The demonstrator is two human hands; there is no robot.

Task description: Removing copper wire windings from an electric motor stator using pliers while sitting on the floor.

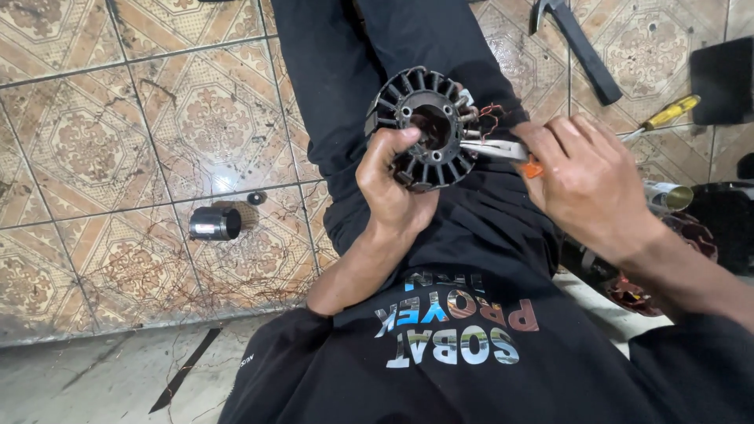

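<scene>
We are seated on the tiled floor (157, 133) with a round motor core (424, 129) held up over our lap, its slotted ring facing us. Our left hand (393, 184) has its grip clenched around the lower rim, thumb pressed across the face near the centre hole. Our right hand (585, 177) is closed on the orange handles of a pair of pliers (495, 149), whose metal nose reaches in from the right and sits at the ring's edge, just beside a tuft of loose copper wire (493, 115).

We judge this to be the stripping of old winding: most slots look bare, and only that tuft on the right shows. The next move seems to call for a firm bite on the strands and a steady pull outward while the left hand braces the core.

Well apart on the floor lie a small metal cylinder (216, 223), a hammer (577, 43) and a yellow-handled screwdriver (667, 114).
</scene>
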